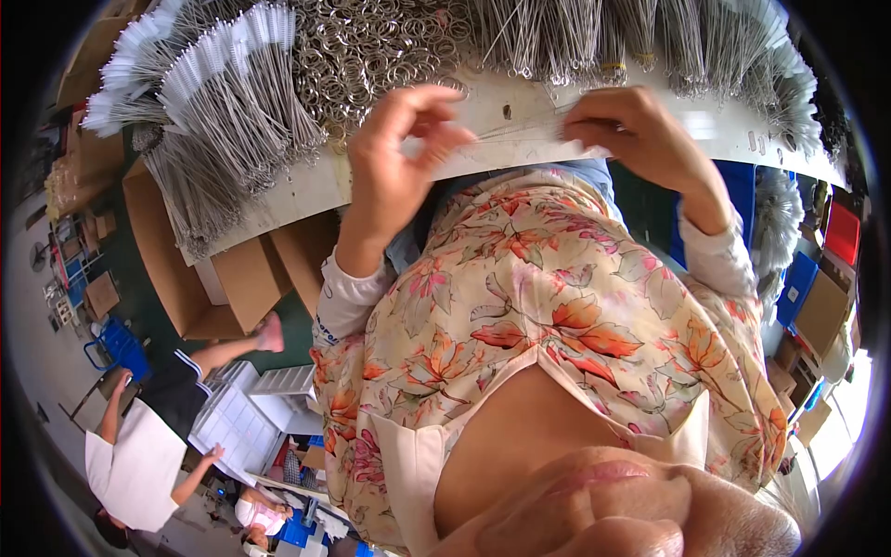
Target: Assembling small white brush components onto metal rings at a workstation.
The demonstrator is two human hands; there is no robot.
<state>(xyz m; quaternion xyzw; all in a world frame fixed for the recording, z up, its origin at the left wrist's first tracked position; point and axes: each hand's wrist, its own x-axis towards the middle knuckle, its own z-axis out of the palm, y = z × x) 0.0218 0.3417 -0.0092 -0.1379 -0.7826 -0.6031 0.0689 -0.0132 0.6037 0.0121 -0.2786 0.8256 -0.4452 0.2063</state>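
My right hand (631, 130) is closed, its fingers curled round thin wire-stemmed brushes (524, 132). Their blurred wire stems stretch left above the table's near edge. A smeared white patch to the right of that hand looks like their bristle ends. My left hand (397, 153) is raised opposite, thumb and forefinger apart and the other fingers bent. Its thumb tip comes close to the stems' ends; whether they touch is unclear. Just beyond it lies a heap of metal split rings (380, 51). No held thing can be made out in my left hand.
Bundles of white-bristled wire brushes (237, 102) lie at the table's left, and more bundles (594, 37) line its far right side. The pale table (311, 190) has its edge before my body. Open cardboard boxes (186, 269) stand below left. A person (139, 455) walks behind.
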